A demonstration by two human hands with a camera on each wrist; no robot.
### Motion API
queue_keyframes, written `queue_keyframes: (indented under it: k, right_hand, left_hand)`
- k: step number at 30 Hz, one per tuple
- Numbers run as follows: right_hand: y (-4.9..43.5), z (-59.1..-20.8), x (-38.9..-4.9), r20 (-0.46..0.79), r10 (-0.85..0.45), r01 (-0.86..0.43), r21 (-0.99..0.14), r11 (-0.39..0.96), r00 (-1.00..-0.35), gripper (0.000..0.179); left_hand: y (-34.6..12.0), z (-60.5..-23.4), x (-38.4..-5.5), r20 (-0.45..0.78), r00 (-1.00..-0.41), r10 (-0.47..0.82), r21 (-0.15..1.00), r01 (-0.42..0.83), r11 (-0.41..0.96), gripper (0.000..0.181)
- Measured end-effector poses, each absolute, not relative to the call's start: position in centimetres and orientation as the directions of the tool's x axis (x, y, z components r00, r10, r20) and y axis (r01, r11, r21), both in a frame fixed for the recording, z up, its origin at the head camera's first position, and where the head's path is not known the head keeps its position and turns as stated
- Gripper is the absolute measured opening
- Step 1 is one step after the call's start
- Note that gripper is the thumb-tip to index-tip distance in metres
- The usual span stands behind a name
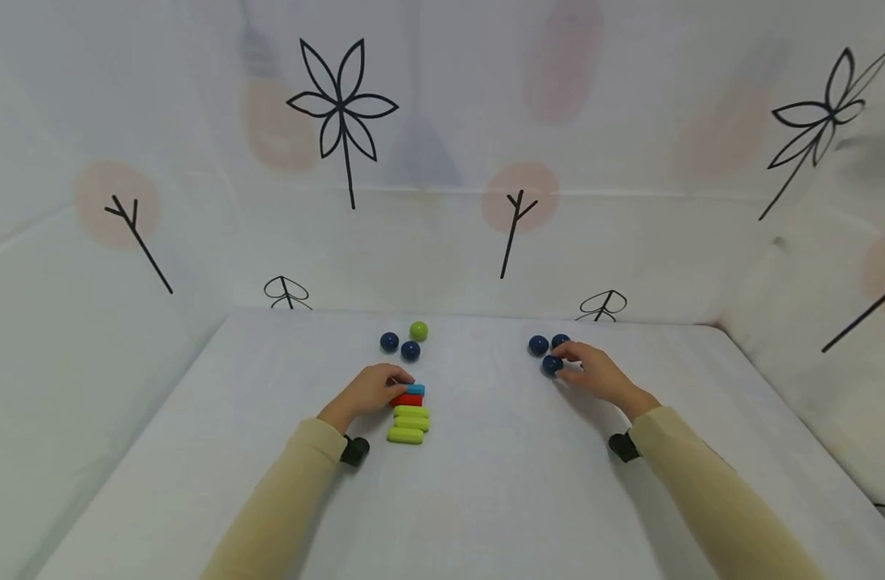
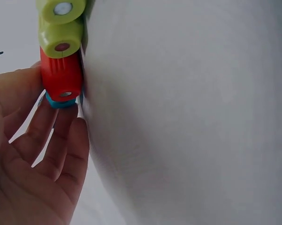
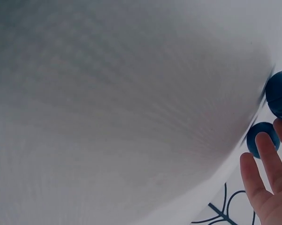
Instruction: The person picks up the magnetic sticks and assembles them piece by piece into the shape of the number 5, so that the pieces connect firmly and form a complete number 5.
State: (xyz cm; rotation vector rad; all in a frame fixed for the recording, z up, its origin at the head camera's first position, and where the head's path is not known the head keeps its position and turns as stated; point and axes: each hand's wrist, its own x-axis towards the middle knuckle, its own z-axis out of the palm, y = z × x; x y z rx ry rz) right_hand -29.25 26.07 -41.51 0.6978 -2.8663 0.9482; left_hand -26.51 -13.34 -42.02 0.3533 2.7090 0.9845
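Note:
My left hand [image 1: 370, 391] pinches a short blue rod [image 1: 415, 390], its thumb and fingertips at the rod's left end. A red rod [image 2: 62, 75] lies right against the blue one, on its near side. Several yellow-green rods [image 1: 411, 424] lie in a row nearer to me; silvery round spots show in some rod ends in the left wrist view. With thumb and forefinger, my right hand [image 1: 597, 374] holds a navy ball [image 1: 551, 366] at the table surface. Two more navy balls [image 1: 538, 345] sit just beyond it, and the other fingers partly cover one.
At the back left, two navy balls [image 1: 389, 342] and a green ball [image 1: 419, 330] stand close together. White cloth covers the table [image 1: 485, 483]. A white sheet [image 1: 442, 250] with drawn flowers rises behind and at both sides.

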Motion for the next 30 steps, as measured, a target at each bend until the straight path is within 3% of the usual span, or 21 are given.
queue_keyframes:
  k: [11, 30]
  right_hand:
    - [25.8, -41.8, -29.8, 0.171, -0.393, -0.418, -0.560, 0.715, -0.903, 0.025]
    - [25.8, -41.7, -29.6, 0.110, -0.391, -0.382, -0.556, 0.738, -0.914, 0.035]
  left_hand:
    - [-12.5, -41.3, -26.2, -0.012, -0.944, 0.331, 0.690, 0.232, 0.686, 0.021]
    - [-8.6, -41.2, -24.9, 0.020, -0.900, 0.435, 0.723, 0.314, 0.616, 0.019]
